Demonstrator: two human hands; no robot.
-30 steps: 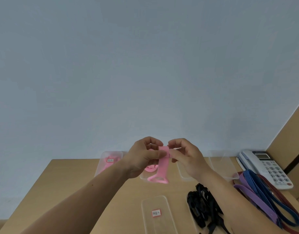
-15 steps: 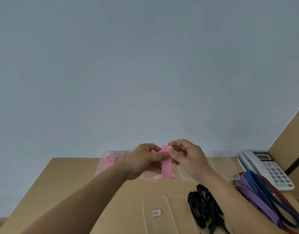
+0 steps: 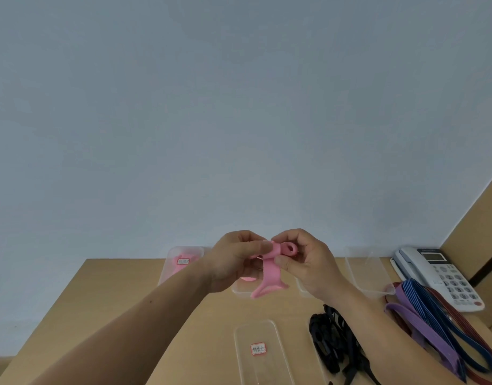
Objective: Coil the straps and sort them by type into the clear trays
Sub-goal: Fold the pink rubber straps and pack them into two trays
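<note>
The wooden table [image 3: 122,301] holds a few clear trays. The far-left tray [image 3: 167,273] already has pink things in it, the near tray [image 3: 256,370] has only a small label, and the far-right tray [image 3: 361,270] looks bare. On the right are long purple, blue and red straps [image 3: 422,315], a pile of black straps [image 3: 328,343] and a phone [image 3: 439,276].

Both hands are up above the table, close together. They hold one pink strap [image 3: 269,273] between them.

Here is what changed. Half a second ago the pink strap hung down straight and flat from the fingers. Now its top end is bent over into a little ring [image 3: 290,249]. So the rolling up has begun, I think, but only just. Most of the strap hangs loose, and its wide bottom end dangles over a middle tray [image 3: 239,290].

The left hand [image 3: 233,262] pinches the strap with thumb and fingers right where it bends. The right hand [image 3: 308,262] has its fingers curled round the little ring, with the thumb pressing from below. The ring sits beside the right fingers, and the loose part drops down between the two hands.
</note>
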